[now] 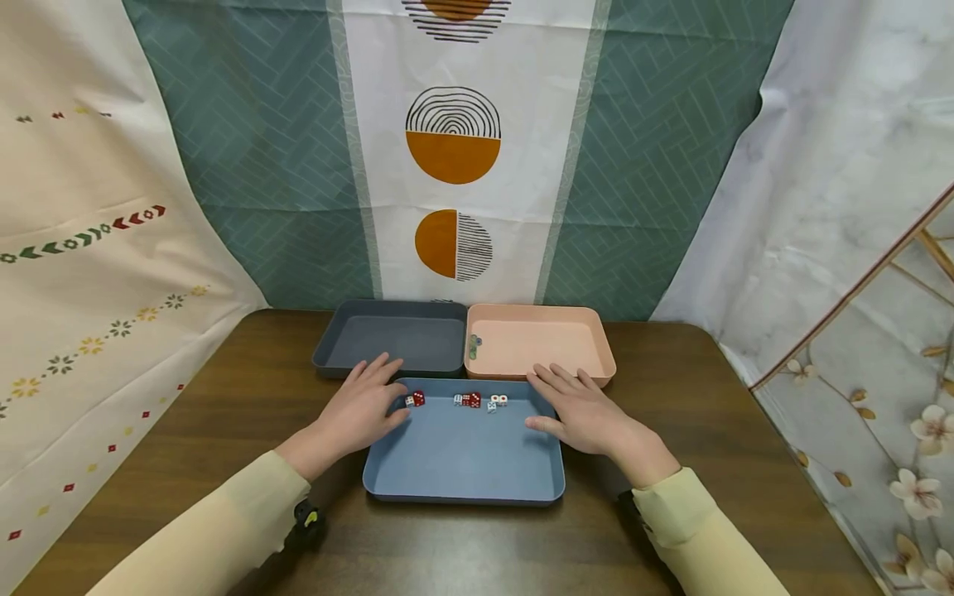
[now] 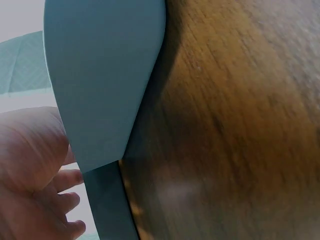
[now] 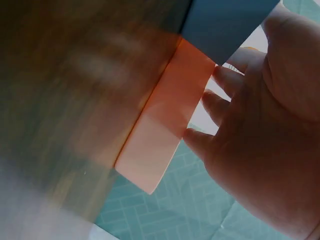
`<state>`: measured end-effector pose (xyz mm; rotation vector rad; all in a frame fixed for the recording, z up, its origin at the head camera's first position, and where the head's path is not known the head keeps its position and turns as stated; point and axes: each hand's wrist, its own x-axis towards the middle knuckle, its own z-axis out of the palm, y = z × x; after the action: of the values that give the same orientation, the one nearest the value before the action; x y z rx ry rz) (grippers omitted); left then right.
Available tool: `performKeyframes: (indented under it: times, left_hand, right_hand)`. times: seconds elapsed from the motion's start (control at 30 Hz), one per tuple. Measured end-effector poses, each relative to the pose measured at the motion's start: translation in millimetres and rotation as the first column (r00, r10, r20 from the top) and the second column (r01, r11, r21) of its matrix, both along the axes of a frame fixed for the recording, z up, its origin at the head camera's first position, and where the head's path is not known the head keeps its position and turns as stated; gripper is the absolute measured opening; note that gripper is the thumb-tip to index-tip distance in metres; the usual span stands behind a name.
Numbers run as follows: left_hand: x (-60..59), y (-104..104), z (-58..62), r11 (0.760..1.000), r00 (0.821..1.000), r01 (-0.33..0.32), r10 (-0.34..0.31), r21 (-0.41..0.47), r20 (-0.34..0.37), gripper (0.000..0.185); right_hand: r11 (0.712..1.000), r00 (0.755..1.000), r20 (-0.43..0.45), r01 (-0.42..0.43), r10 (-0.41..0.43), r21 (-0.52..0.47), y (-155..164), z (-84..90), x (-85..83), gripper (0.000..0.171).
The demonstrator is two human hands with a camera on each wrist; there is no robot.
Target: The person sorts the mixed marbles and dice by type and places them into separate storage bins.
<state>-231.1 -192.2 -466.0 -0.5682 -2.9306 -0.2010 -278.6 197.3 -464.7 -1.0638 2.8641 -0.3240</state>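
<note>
Along the far edge of the blue tray point(image 1: 462, 476), your flat, empty left hand point(image 1: 363, 411) and right hand point(image 1: 585, 414) could nudge it, scattering the dice point(image 1: 470, 401).

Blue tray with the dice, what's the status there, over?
Left hand and right hand open, flat on the rims of the light blue plastic tray. Small red and white dice along its far wall. Nothing in the way.
</note>
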Motion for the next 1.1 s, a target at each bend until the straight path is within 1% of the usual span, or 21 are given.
performKeyframes:
  times: [0.1,0.23,0.37,0.43,0.57,0.67,0.87,1.0,1.1]
  left_hand:
    - [-1.2,2,0.6,1.0,1.0,-0.001,0.001,-0.008,0.007,0.033]
    - [-2.9,5,0.0,1.0,1.0,-0.007,0.007,-0.008,0.001,0.031]
    - [-3.3,7,-2.3,1.0,1.0,-0.02,0.019,-0.021,-0.023,0.029]
    - [-3.7,8,-4.7,0.999,0.999,-0.025,0.024,-0.034,-0.031,0.027]
    - [-5.0,10,-9.6,0.998,0.999,-0.024,0.021,-0.06,-0.046,0.023]
    - [-6.0,12,-11.1,0.997,0.997,-0.022,0.017,-0.072,-0.073,0.018]
    - [-7.1,15,-11.2,0.998,0.993,-0.031,0.024,-0.059,-0.118,0.011]
    - [-5.4,16,-10.5,0.999,0.99,-0.03,0.023,-0.046,-0.139,0.014]
    - [-4.6,16,-9.9,0.999,0.988,-0.026,0.019,-0.042,-0.153,0.015]
  right_hand:
    - [1.0,1.0,-0.01,-0.007,0.007,-0.008,2,-2.4,2.9,0.091]
    - [1.0,1.0,0.004,-0.004,0.004,-0.012,0,0.7,6.4,0.089]
    - [1.0,1.0,0.002,-0.002,0.002,-0.014,-2,1.2,7.0,0.088]
    - [1.0,1.0,-0.007,-0.01,0.01,-0.025,-1,-2.1,5.9,0.089]
    - [1.0,1.0,0.0,-0.01,0.01,-0.015,0,-4.2,6.1,0.089]
    - [1.0,1.0,0.009,-0.004,0.004,-0.011,1,-3.6,6.2,0.089]
    - [1.0,1.0,-0.001,-0.002,0.002,-0.011,1,-3.3,4.9,0.088]
    - [1.0,1.0,0.007,0.005,-0.005,0.016,-1,-1.5,4.8,0.088]
    - [1.0,1.0,-0.001,0.011,-0.011,0.022,0,-4.5,2.2,0.088]
